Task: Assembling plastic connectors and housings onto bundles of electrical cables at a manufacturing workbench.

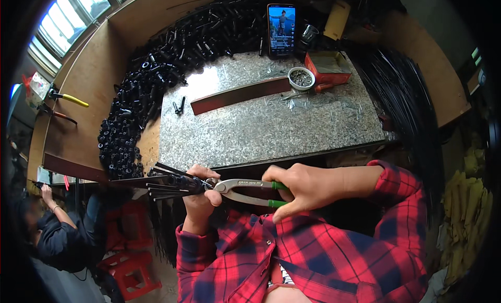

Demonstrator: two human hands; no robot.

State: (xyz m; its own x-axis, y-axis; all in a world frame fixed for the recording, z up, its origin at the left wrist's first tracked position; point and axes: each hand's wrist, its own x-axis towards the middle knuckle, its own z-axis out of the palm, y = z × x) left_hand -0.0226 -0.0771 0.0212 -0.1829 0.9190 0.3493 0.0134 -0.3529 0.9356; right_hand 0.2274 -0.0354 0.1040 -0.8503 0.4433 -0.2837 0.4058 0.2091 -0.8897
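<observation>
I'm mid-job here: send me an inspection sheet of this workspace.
Surface: speckled slab, with small black pieces and a dark-red strip on it.
Job's things: green-handled pliers, jaws at a bundle of black rods.
Clutter: black parts heaped behind and left of the slab; white bowl of small bits, red box and lit phone toward the back.
Grips: left grip around the bundle; right grip on the pliers' handles.
Cables: long black strands at right; cannot tell whether they are cables.
Surroundings: another person and a red stool lower left; window upper left.
</observation>
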